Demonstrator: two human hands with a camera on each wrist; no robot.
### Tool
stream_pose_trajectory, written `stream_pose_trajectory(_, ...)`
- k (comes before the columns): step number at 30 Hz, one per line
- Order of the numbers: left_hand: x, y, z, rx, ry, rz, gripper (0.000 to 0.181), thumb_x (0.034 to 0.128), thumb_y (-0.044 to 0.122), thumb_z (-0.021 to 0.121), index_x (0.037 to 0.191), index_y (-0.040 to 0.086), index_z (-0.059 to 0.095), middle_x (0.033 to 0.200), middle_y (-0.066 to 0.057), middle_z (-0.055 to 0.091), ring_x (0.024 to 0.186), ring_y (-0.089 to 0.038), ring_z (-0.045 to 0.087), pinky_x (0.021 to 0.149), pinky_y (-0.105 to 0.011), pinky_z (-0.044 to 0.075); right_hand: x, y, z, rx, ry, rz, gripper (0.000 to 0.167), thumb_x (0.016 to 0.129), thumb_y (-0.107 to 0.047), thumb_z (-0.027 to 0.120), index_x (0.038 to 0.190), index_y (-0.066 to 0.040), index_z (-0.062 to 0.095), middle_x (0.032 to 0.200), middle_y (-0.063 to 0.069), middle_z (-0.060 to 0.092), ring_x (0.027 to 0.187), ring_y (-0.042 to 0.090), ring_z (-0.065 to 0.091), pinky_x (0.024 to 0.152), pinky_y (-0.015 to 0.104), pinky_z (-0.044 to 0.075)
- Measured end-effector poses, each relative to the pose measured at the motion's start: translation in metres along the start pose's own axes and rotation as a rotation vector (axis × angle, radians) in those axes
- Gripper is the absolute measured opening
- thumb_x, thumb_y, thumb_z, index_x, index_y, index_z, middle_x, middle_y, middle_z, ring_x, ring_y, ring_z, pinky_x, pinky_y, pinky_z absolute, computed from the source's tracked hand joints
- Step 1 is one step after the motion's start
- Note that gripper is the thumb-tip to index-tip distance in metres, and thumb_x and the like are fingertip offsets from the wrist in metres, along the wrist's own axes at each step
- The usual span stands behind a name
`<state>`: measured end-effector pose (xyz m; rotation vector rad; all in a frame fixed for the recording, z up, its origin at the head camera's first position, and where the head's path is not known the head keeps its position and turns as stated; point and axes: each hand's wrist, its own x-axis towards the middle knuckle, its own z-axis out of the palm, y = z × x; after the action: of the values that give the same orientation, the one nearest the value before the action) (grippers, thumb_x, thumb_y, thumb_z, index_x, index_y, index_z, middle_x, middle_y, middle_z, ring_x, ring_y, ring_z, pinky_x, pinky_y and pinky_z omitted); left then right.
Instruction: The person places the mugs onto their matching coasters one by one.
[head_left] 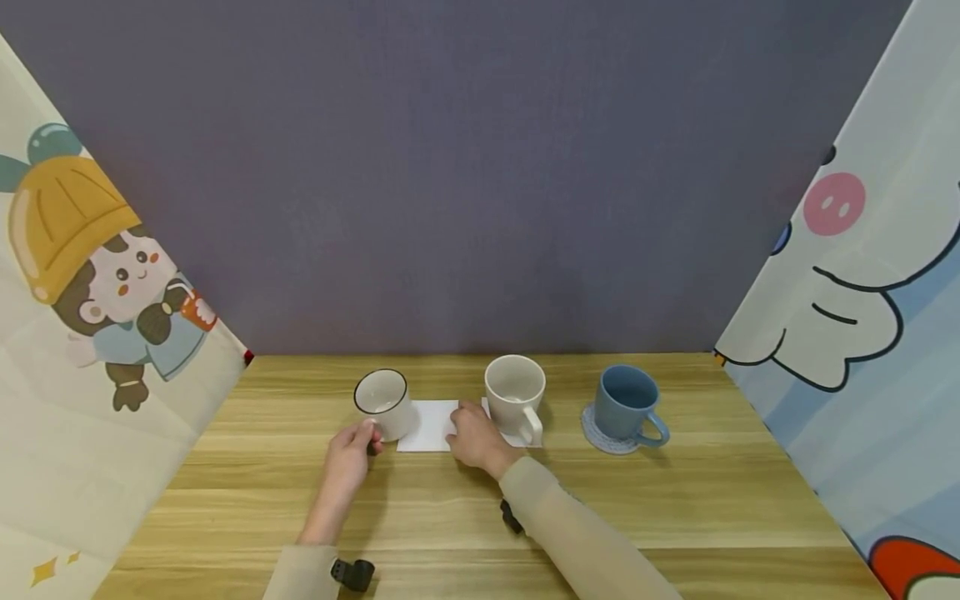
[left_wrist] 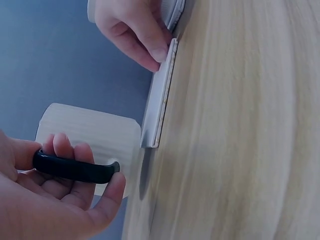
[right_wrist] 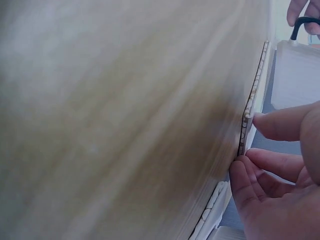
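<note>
My left hand (head_left: 351, 450) grips the black handle (left_wrist: 70, 167) of a white mug (head_left: 386, 408) with a dark rim. The mug stands upright at the left end of a thin white cardboard square (head_left: 426, 427); whether its base touches the table, I cannot tell. My right hand (head_left: 478, 437) pinches the other end of that square, thumb (right_wrist: 280, 125) on its upper face and fingers at its edge. Just right of this hand, a cream mug (head_left: 514, 392) sits on another white square (head_left: 534, 442), its handle facing front right.
A blue mug (head_left: 626, 404) stands on a round grey-blue coaster (head_left: 600, 440) to the right. Wood-grain table (head_left: 435, 525) stretches in front. A grey panel (head_left: 480, 183) closes off the back, with printed curtains on both sides.
</note>
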<state>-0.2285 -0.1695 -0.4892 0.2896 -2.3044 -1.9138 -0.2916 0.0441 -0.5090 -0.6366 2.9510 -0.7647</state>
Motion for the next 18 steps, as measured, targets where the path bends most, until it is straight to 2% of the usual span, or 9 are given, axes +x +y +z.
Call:
stream_pose_trajectory(7,0.000,0.005,0.005,-0.021,-0.023,0.004,0.034,0.1088,0.019,0.047,0.092,-0.006,0.062,0.075,-0.001,0.059,0.072,-0.012,0.053,0.062,-0.025,0.044,0.001,0.001,-0.001,0.020,0.002,0.009,0.031,0.093,-0.013,0.072,0.115,0.009,0.069,0.136,0.025,0.057,0.134,0.040,0.049,0.113,0.044,0.039)
stream_pose_trajectory(18,0.001,0.004,0.012,-0.018,-0.057,0.035,0.032,0.1079,0.015,0.047,0.092,-0.008,0.062,0.076,-0.005,0.059,0.071,-0.013,0.054,0.065,-0.026,0.045,0.001,0.000,0.001,0.013,0.033,-0.012,0.031,0.091,-0.011,0.073,0.113,0.009,0.070,0.131,0.025,0.059,0.131,0.041,0.052,0.112,0.045,0.040)
